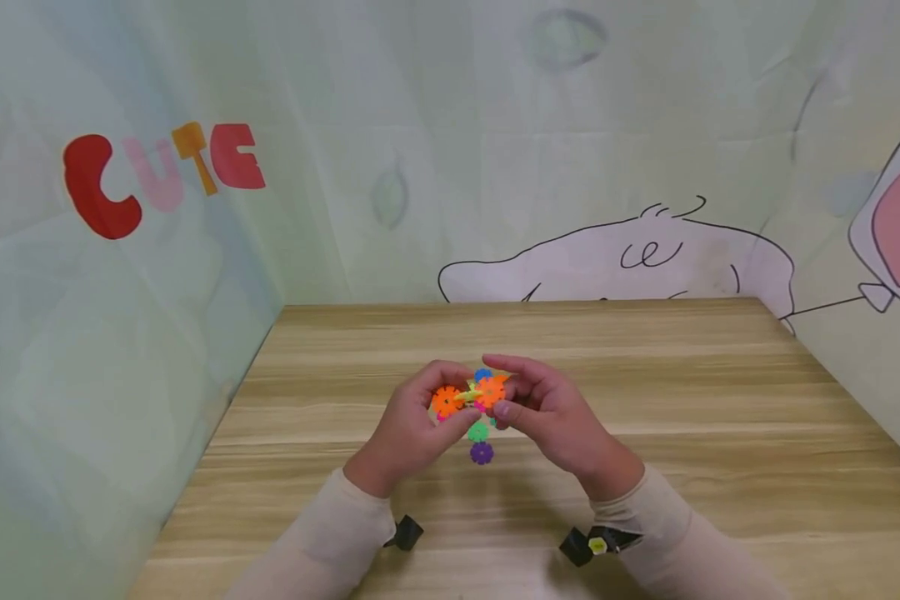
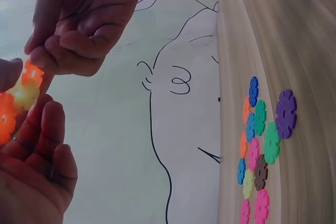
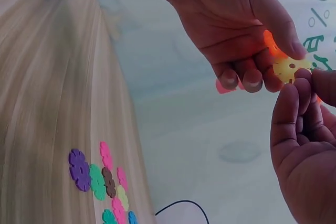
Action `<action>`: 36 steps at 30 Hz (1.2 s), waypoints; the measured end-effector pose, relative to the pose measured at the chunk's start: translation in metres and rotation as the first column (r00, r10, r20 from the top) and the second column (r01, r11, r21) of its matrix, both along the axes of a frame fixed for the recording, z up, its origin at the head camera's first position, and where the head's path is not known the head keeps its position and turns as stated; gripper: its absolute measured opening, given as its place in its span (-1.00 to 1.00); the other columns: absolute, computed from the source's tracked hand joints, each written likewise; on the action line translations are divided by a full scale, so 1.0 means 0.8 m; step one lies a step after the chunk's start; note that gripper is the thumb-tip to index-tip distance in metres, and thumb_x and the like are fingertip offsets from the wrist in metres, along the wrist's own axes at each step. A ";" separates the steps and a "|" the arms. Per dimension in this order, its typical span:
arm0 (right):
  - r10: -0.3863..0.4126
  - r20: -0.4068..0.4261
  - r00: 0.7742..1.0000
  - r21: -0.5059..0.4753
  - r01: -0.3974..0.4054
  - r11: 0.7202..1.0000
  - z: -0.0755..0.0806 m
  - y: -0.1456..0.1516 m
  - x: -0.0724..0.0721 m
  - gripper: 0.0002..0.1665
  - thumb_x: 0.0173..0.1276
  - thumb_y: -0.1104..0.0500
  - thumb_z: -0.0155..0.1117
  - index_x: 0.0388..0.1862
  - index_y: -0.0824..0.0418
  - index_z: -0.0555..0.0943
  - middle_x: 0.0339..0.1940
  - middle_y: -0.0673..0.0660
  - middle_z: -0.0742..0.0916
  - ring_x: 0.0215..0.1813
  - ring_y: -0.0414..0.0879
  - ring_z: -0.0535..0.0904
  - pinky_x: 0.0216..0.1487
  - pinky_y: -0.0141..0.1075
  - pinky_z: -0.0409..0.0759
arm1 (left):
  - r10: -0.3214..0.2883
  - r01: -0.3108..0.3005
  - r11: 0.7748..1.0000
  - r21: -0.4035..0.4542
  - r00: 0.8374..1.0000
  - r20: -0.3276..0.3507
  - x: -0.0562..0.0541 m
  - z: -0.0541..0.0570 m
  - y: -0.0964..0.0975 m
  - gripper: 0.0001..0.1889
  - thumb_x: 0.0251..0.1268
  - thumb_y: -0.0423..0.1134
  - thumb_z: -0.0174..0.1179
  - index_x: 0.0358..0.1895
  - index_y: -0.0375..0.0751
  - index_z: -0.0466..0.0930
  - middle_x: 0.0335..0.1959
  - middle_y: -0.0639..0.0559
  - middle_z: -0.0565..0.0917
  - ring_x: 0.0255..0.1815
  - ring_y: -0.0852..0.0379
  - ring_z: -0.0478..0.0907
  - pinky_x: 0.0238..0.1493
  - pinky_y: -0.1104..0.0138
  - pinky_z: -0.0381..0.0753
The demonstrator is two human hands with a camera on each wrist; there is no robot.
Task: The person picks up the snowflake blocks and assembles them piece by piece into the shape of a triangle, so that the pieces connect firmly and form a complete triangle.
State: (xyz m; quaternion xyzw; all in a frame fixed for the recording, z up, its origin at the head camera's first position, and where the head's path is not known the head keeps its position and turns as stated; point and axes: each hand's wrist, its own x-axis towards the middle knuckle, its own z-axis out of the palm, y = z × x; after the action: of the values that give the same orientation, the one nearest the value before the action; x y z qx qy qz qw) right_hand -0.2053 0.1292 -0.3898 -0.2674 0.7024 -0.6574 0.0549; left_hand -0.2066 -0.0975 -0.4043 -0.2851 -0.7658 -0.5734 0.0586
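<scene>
Above the table, both hands hold a small chain of notched plastic discs. My left hand [image 1: 408,429] grips it between thumb and fingers, at the yellow disc [image 3: 290,68] and an orange disc [image 1: 446,402]. My right hand [image 1: 558,412] pinches a second orange disc [image 1: 490,392] at the other end. The yellow disc sits between the two orange ones, turned edge-on in the head view. A bit of pink [image 3: 224,86] shows behind the left fingers in the right wrist view. Fingers hide how the discs are joined.
Loose discs lie on the wooden table [image 1: 330,350] beneath the hands, among them purple [image 2: 286,114], green [image 2: 272,142], brown [image 2: 261,171], pink [image 2: 262,206] and blue [image 2: 254,91]. Printed cloth walls [image 1: 345,167] stand along the table's back and sides.
</scene>
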 end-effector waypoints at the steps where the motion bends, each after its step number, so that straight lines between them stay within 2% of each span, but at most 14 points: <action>1: 0.008 -0.004 1.000 -0.001 -0.008 1.000 0.000 -0.001 0.000 -0.36 0.50 0.44 0.25 0.53 0.28 0.43 -0.20 0.19 0.68 -0.19 -0.11 0.69 -0.05 -0.30 0.77 | 0.002 -0.002 1.000 -0.009 1.000 0.000 0.001 0.000 0.001 -0.62 0.39 -0.33 0.38 0.21 -0.17 0.57 0.01 -0.03 0.66 -0.04 0.04 0.65 -0.02 0.36 0.76; 4: 0.023 -0.002 1.000 0.004 -0.023 1.000 -0.001 -0.001 -0.002 -0.38 0.51 0.42 0.26 0.51 0.30 0.42 -0.19 0.21 0.68 -0.18 -0.09 0.69 -0.03 -0.30 0.77 | -0.001 0.001 1.000 -0.013 1.000 0.000 0.002 0.001 0.003 -0.67 0.45 -0.34 0.34 0.20 -0.24 0.58 0.00 -0.05 0.69 -0.07 0.04 0.67 0.00 0.35 0.75; 8: -0.007 0.008 1.000 0.048 0.007 0.999 -0.001 0.004 -0.009 -0.48 0.53 0.35 0.27 0.43 0.29 0.47 -0.19 0.20 0.69 -0.19 -0.04 0.67 -0.04 -0.29 0.76 | -0.013 0.013 1.000 -0.003 0.999 0.035 0.001 0.001 0.004 -0.71 0.51 -0.33 0.28 0.21 -0.25 0.61 0.05 -0.09 0.71 -0.08 0.01 0.73 0.01 0.34 0.77; 13: -0.100 0.038 0.994 0.149 0.094 0.984 -0.007 0.016 -0.026 -0.52 0.58 0.22 0.27 0.42 0.21 0.49 -0.16 0.23 0.69 -0.20 0.03 0.63 -0.12 -0.27 0.74 | 0.002 -0.001 1.000 -0.017 0.997 0.081 -0.001 0.002 0.003 -0.68 0.53 -0.27 0.27 0.26 -0.21 0.62 0.08 -0.08 0.68 -0.12 0.05 0.75 0.01 0.21 0.80; 16: -0.132 0.034 0.991 0.251 0.120 0.960 -0.019 0.019 -0.039 -0.55 0.56 0.22 0.29 0.37 0.22 0.54 -0.26 0.20 0.68 -0.30 0.02 0.58 -0.28 -0.31 0.65 | 0.016 -0.014 1.000 -0.015 0.993 0.120 -0.002 0.003 0.002 -0.67 0.52 -0.29 0.28 0.27 -0.21 0.62 0.08 -0.08 0.68 -0.13 0.10 0.76 0.03 0.16 0.79; 18: -0.118 0.024 0.993 0.352 0.102 0.931 -0.029 0.018 -0.045 -0.59 0.53 0.22 0.32 0.30 0.26 0.59 -0.34 0.15 0.66 -0.36 -0.02 0.53 -0.36 -0.33 0.57 | 0.025 -0.024 1.000 -0.011 0.989 0.145 -0.003 0.004 0.001 -0.68 0.52 -0.30 0.28 0.26 -0.21 0.63 0.08 -0.08 0.69 -0.13 0.09 0.76 0.02 0.17 0.80; 19: -0.101 0.015 0.995 0.414 0.086 0.906 -0.034 0.017 -0.047 -0.61 0.51 0.22 0.35 0.27 0.27 0.62 -0.38 0.11 0.65 -0.38 -0.05 0.50 -0.39 -0.33 0.53 | 0.030 -0.029 1.000 -0.011 0.988 0.154 -0.004 0.004 0.000 -0.68 0.51 -0.32 0.28 0.25 -0.20 0.64 0.07 -0.08 0.70 -0.14 0.09 0.76 0.02 0.19 0.80; 23: 0.026 0.012 1.000 0.623 -0.028 0.782 -0.049 0.012 -0.047 -0.64 0.47 0.16 0.42 0.18 0.24 0.69 -0.48 -0.01 0.61 -0.42 -0.14 0.46 -0.39 -0.34 0.48 | 0.043 -0.043 0.999 -0.006 0.984 0.174 -0.004 0.005 0.000 -0.70 0.50 -0.33 0.29 0.22 -0.21 0.67 0.03 -0.08 0.73 -0.16 0.09 0.76 -0.02 0.26 0.79; 27: 0.137 0.036 0.990 0.740 -0.119 0.663 -0.055 0.006 -0.041 -0.59 0.45 0.16 0.43 0.25 0.15 0.71 -0.54 -0.07 0.56 -0.46 -0.18 0.42 -0.39 -0.35 0.44 | 0.043 -0.043 0.999 -0.007 0.983 0.179 -0.004 0.006 0.000 -0.71 0.49 -0.35 0.29 0.20 -0.22 0.68 0.01 -0.08 0.74 -0.17 0.09 0.76 -0.04 0.33 0.78; 30: 0.166 0.040 0.985 0.792 -0.132 0.596 -0.057 0.003 -0.036 -0.53 0.43 0.14 0.46 0.30 0.09 0.70 -0.47 -0.07 0.56 -0.39 -0.17 0.43 -0.30 -0.30 0.45 | 0.040 -0.037 0.999 -0.019 0.985 0.171 -0.003 0.007 0.000 -0.72 0.49 -0.36 0.28 0.20 -0.22 0.68 0.03 -0.07 0.73 -0.15 0.09 0.75 -0.03 0.35 0.77; 33: 0.159 0.024 0.987 0.822 -0.110 0.558 -0.058 0.002 -0.033 -0.52 0.40 0.10 0.49 0.29 0.07 0.71 -0.30 -0.06 0.66 -0.25 -0.15 0.50 -0.10 -0.19 0.54 | 0.045 -0.040 0.999 -0.031 0.984 0.170 -0.002 0.008 0.000 -0.72 0.51 -0.34 0.27 0.21 -0.21 0.68 0.06 -0.06 0.73 -0.14 0.10 0.74 -0.02 0.35 0.77; 36: 0.143 -0.011 0.990 0.834 -0.070 0.548 -0.059 0.000 -0.031 -0.62 0.37 0.12 0.51 0.15 0.09 0.76 -0.17 -0.05 0.73 -0.16 -0.12 0.56 0.06 -0.08 0.60 | 0.046 -0.041 0.999 -0.029 0.983 0.180 -0.001 0.008 -0.001 -0.72 0.53 -0.33 0.25 0.21 -0.21 0.67 0.06 -0.07 0.72 -0.13 0.09 0.75 -0.01 0.30 0.78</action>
State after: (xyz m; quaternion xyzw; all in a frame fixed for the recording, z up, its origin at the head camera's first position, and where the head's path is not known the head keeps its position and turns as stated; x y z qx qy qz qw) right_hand -0.2303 0.1292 -0.4367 -0.2773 0.9133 -0.2326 0.1870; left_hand -0.2075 -0.0982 -0.3982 -0.2158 -0.7811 -0.5859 -0.0020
